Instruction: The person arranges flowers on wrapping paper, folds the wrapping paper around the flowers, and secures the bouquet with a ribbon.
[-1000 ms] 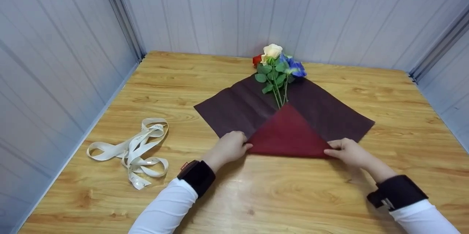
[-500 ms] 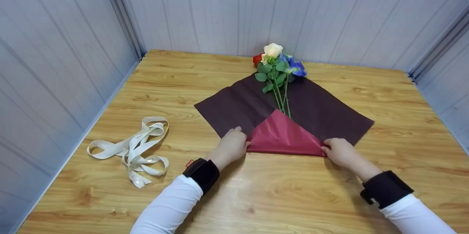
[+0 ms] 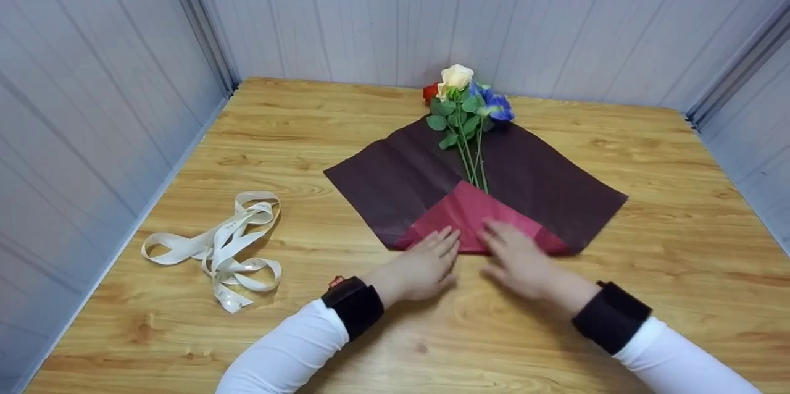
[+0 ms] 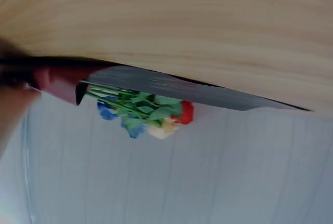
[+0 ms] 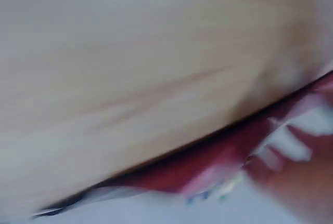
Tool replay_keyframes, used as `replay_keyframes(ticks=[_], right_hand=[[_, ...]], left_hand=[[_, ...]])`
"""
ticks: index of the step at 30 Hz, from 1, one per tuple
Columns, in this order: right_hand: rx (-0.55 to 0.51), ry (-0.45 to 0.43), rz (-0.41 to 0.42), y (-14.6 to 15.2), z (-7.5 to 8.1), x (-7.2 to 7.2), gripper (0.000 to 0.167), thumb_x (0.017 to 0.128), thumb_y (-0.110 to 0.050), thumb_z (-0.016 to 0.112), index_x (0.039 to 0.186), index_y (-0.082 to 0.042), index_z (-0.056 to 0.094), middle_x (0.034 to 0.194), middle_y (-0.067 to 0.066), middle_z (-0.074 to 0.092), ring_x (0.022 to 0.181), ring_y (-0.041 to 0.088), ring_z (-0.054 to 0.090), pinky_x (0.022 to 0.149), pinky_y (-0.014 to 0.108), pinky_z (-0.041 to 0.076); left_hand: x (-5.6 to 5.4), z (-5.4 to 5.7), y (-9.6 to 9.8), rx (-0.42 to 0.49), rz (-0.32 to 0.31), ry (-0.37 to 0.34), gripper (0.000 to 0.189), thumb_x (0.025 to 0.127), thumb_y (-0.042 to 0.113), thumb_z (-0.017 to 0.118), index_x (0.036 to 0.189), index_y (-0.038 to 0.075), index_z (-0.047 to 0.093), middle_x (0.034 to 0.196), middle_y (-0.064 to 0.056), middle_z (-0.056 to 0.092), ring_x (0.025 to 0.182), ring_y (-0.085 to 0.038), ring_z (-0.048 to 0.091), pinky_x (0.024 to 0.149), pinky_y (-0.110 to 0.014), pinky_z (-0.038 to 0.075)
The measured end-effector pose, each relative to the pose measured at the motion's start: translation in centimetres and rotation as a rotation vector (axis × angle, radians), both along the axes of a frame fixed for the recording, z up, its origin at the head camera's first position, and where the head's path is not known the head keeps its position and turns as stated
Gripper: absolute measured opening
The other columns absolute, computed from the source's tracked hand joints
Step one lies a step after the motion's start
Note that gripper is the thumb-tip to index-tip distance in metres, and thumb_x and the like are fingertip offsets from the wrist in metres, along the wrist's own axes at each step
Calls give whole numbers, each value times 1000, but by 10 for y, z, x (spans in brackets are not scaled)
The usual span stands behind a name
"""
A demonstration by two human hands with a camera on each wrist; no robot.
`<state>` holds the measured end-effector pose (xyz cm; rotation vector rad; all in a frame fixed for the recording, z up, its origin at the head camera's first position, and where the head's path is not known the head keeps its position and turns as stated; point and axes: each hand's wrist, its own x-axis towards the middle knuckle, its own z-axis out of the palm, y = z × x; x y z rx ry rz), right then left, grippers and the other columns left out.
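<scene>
A sheet of dark wrapping paper (image 3: 386, 181) lies on the table with its near corner folded up into a red triangular flap (image 3: 466, 212). My left hand (image 3: 423, 267) rests its extended fingers on the folded edge, left of the middle. On the right, my blurred right hand (image 3: 518, 261) has its fingers spread over the same flap. A bunch of flowers (image 3: 457, 104), with cream, red and blue blooms and green leaves, lies on the paper. Its lower stem ends are hidden under the flap. In the left wrist view the flowers (image 4: 145, 109) appear beyond the paper's low edge.
A loose tangle of white ribbon (image 3: 231, 252) lies on the wooden table (image 3: 278, 134) at the left. Pale panelled walls (image 3: 345, 17) stand behind the table and at both sides.
Both hands have released the fold's two ends and moved inward along its edge. The flap's tip has shifted slightly left and lies flatter. The flowers and ribbon stay in place.
</scene>
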<state>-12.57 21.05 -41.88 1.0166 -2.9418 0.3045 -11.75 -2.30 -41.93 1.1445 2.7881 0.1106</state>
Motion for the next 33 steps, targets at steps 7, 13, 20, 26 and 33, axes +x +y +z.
replay_keyframes(ticks=[7, 13, 20, 26, 33], right_hand=[[43, -231, 99, -26, -5, 11, 74, 97, -41, 46, 144, 12, 23, 153, 29, 18, 141, 45, 15, 110, 61, 14], [3, -252, 29, -6, -5, 17, 75, 97, -36, 49, 144, 13, 19, 153, 32, 14, 141, 47, 12, 112, 59, 14], [18, -259, 53, -16, -4, 16, 75, 97, -40, 48, 146, 9, 19, 155, 26, 13, 143, 43, 10, 112, 60, 10], [27, -263, 118, -35, -4, 13, 79, 96, -45, 48, 146, 10, 19, 155, 25, 15, 143, 43, 12, 111, 60, 15], [32, -249, 54, -8, -5, 19, 80, 96, -41, 50, 144, 14, 19, 153, 31, 13, 142, 45, 13, 112, 57, 16]], left_hand=[[8, -1, 8, -41, 95, -162, 82, 93, 60, 40, 152, 9, 13, 158, -19, 5, 147, -31, 3, 119, -40, 10], [12, 1, 3, -62, 175, -190, 84, 86, 70, 43, 153, 26, 15, 156, -27, 1, 144, -42, -1, 118, -48, 8], [13, 2, -2, -59, 198, -188, 83, 85, 70, 43, 152, 28, 16, 155, -30, -1, 143, -44, -3, 117, -50, 6], [16, 0, -1, -57, 196, -177, 87, 86, 71, 42, 153, 22, 15, 155, -28, -1, 144, -41, -2, 117, -48, 7], [21, 3, -3, -94, 256, -223, 91, 83, 74, 42, 153, 27, 10, 154, -30, -2, 142, -46, -4, 116, -53, 6]])
